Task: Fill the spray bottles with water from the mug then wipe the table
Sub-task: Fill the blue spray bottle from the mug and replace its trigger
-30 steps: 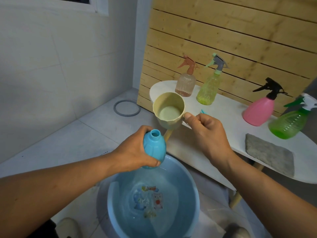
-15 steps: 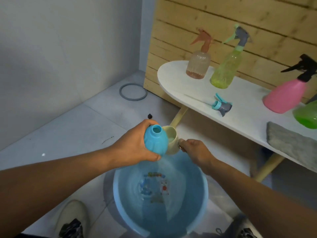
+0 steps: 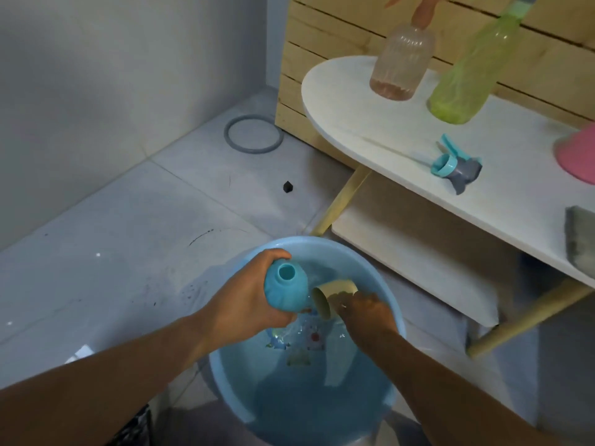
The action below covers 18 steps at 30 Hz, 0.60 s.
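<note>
Mug (image 3: 335, 297), raised by the table a second ago, is now dipping sideways into the basin (image 3: 383, 284) in your right hand (image 3: 363, 312), refilling, while your left hand (image 3: 248, 294) is gripping the open blue bottle (image 3: 285, 289) just beside it.

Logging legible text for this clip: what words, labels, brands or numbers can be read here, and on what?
None can be read.
Basin: coloured printed picture on its floor, blurred under rippling water; any lettering is illegible.
Blue bottle, mug, spray bottles on the table: no visible labels.
</note>
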{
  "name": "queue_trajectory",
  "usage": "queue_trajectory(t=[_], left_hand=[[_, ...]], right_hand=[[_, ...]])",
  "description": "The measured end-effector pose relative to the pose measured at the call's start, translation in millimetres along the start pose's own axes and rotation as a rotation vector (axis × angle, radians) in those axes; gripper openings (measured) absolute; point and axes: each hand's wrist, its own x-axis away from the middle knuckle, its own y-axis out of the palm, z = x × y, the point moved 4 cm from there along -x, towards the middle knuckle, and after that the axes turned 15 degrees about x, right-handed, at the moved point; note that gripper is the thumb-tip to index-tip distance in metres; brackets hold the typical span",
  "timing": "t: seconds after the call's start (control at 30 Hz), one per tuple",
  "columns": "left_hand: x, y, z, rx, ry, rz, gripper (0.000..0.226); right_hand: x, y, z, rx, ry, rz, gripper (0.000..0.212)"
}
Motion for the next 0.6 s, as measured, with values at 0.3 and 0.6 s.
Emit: queue_trajectory(t=[0.3, 0.6], left_hand=[[-0.5, -0.3, -19.3, -0.010, -0.050, -0.010, 0.087], [1.8, -6.4, -4.8, -0.036, -0.011, -0.021, 0.090]], right_hand=[[-18.3, 11.2, -25.0, -0.011, -0.005, -0.012, 0.037], [-4.6, 7.5, -11.1, -0.948, 0.149, -0.120, 0.041]])
